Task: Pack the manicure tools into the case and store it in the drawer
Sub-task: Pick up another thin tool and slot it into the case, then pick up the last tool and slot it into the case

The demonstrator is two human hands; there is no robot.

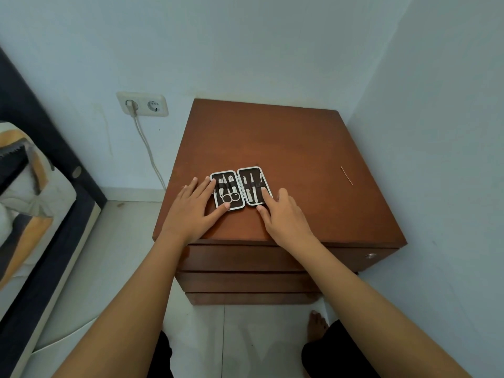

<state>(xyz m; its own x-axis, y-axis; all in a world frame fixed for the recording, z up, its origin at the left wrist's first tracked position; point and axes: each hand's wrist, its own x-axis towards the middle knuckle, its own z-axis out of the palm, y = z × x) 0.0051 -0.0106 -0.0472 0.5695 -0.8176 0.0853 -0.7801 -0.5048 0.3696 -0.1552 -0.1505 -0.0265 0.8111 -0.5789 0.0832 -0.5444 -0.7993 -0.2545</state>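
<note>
A small manicure case lies open flat on top of the brown wooden drawer cabinet. Its left half holds scissors and clippers under a strap; its right half holds slim metal tools. My left hand rests flat on the cabinet with fingertips touching the case's left edge and lower left corner. My right hand lies at the right half, its index finger pressing on a tool near the right rim. Neither hand holds anything. The drawers below are closed.
A thin stick lies on the cabinet top at the right. The cabinet stands in a corner, walls behind and to the right. A wall socket with a plugged cable is at the left, a bed further left. My foot is on the tiled floor.
</note>
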